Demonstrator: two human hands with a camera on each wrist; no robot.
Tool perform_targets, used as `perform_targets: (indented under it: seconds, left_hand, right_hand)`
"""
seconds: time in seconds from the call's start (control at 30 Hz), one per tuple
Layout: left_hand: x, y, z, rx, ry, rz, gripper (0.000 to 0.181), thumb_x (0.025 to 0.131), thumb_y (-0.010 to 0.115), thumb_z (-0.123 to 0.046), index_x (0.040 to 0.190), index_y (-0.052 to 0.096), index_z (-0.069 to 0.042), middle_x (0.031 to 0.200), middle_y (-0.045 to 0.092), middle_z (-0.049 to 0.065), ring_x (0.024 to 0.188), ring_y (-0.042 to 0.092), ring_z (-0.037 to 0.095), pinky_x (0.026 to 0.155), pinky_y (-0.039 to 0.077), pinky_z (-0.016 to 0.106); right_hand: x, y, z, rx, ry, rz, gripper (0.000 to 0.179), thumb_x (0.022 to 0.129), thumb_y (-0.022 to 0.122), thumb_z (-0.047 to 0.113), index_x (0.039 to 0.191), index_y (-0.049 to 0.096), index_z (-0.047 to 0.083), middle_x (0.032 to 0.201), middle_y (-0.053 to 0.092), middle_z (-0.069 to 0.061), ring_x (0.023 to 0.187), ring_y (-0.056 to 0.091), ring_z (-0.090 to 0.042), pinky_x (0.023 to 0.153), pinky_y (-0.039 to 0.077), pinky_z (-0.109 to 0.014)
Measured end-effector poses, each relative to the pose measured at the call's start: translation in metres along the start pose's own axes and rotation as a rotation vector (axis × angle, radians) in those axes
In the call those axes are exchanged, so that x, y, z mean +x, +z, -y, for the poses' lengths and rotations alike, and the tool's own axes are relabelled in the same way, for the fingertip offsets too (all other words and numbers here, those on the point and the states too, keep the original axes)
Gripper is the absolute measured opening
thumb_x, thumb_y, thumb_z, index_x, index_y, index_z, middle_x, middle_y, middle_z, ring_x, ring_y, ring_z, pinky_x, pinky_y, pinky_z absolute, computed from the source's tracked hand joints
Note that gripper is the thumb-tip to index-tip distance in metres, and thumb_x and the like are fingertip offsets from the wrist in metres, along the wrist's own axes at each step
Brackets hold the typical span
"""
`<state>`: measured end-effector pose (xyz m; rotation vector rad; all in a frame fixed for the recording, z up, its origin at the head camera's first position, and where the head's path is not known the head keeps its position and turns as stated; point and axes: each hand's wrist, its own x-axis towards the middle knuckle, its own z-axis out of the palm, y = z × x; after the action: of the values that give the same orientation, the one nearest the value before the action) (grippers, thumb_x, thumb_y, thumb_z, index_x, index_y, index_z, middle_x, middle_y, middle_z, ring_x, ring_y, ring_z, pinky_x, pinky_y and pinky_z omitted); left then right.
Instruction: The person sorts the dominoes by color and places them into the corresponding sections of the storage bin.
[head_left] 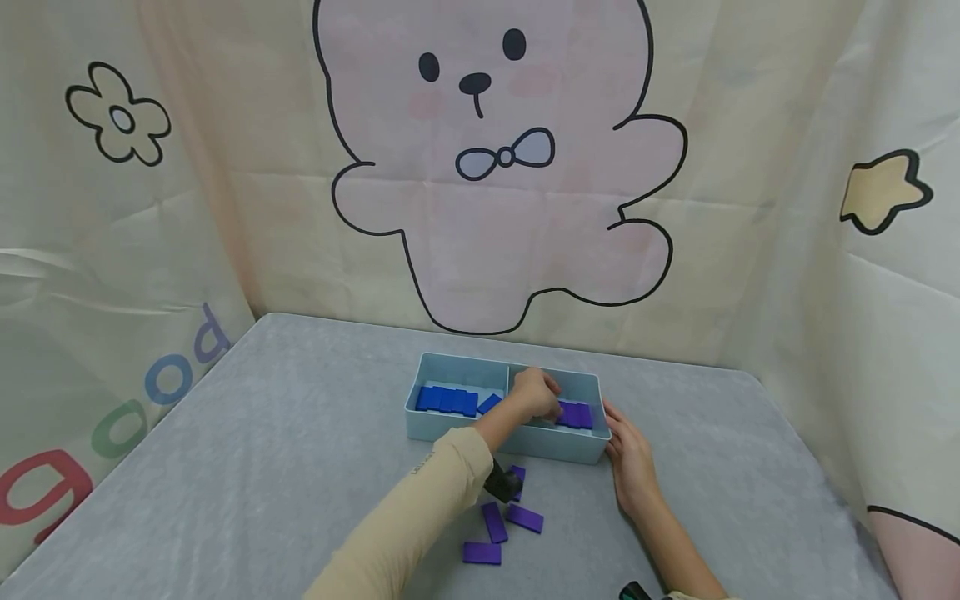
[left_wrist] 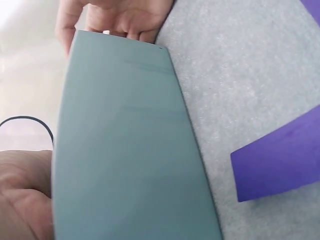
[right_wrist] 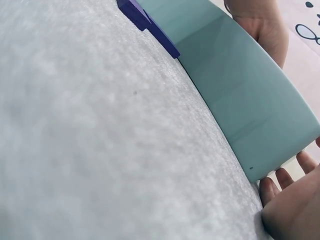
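The left hand reaches down into the right compartment of a light blue two-part box. Its fingers are bent beside a row of purple tiles; the fingertips are hidden, so anything between them cannot be seen. Against the box's right end rests the right hand, its fingers touching the end wall. Blue tiles lie in a row in the left compartment, with one tilted blue tile beside them. In the left wrist view, the front wall hides most of the left hand.
Several loose purple tiles lie on the grey tabletop in front of the box, under and beside the left forearm. A divider splits the box. Behind the table hangs a printed curtain.
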<state>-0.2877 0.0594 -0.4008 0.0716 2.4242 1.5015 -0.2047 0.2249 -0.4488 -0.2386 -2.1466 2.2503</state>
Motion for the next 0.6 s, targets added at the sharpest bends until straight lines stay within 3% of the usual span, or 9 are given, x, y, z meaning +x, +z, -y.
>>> perform_targets:
  seconds: [0.37,0.6]
  left_hand:
    - [-0.006,-0.007,-0.006,-0.016,0.057,0.043,0.029,0.087,0.082,0.006,0.115,0.077,0.002,0.094,0.073,0.011,0.077,0.076,0.021,0.069,0.063,0.025]
    - [-0.015,-0.014,-0.006,-0.102,0.143,0.100,0.027,0.090,0.078,0.007,0.117,0.075,0.007,0.105,0.075,0.016,0.093,0.078,0.034,0.079,0.065,0.032]
  right_hand:
    - [-0.001,0.000,0.002,-0.004,0.001,-0.004,0.054,0.115,0.033,0.021,0.165,0.032,0.003,0.172,0.031,-0.010,0.144,0.044,-0.016,0.100,0.041,-0.011]
    - [-0.001,0.000,0.001,0.003,0.003,0.002,0.054,0.114,0.033,0.021,0.165,0.031,0.003,0.172,0.030,-0.009,0.142,0.045,-0.014,0.100,0.041,-0.012]
